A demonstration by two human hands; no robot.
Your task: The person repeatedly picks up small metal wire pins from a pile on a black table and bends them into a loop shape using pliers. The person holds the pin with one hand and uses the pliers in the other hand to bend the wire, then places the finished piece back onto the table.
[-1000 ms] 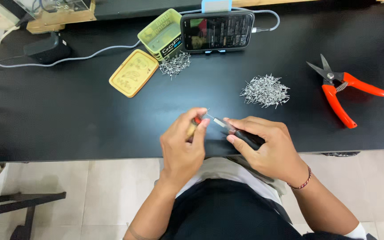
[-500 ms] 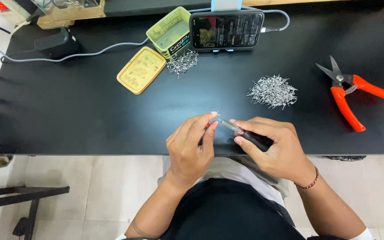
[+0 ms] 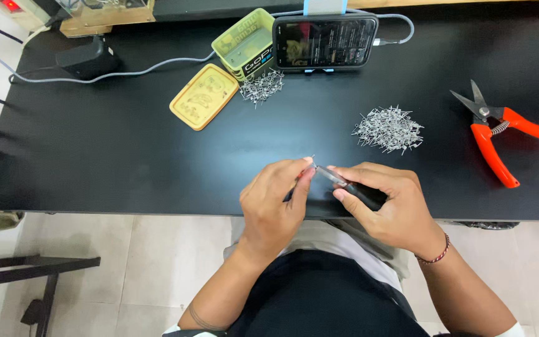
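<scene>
Over the near edge of the black table [image 3: 126, 156], my right hand [image 3: 388, 209] grips a small black-handled tool with a metal tip [image 3: 335, 179]. My left hand [image 3: 276, 206] pinches a tiny metal pin [image 3: 310, 163] right at that tip, fingers closed around it. Both hands meet close together. A large pile of small metal pins [image 3: 388, 129] lies beyond my right hand. A smaller pile of pins [image 3: 261, 86] sits farther back by the tin.
Red-handled cutters [image 3: 497, 134] lie at the right. At the back stand an open yellow-green tin [image 3: 244, 45], its lid [image 3: 203, 96], and a phone on a stand [image 3: 324, 42] with a cable. A black power adapter [image 3: 85, 59] sits at the back left.
The view has shifted slightly. My hands stay together at the table's near edge, with small finger movements around the tool tip.
</scene>
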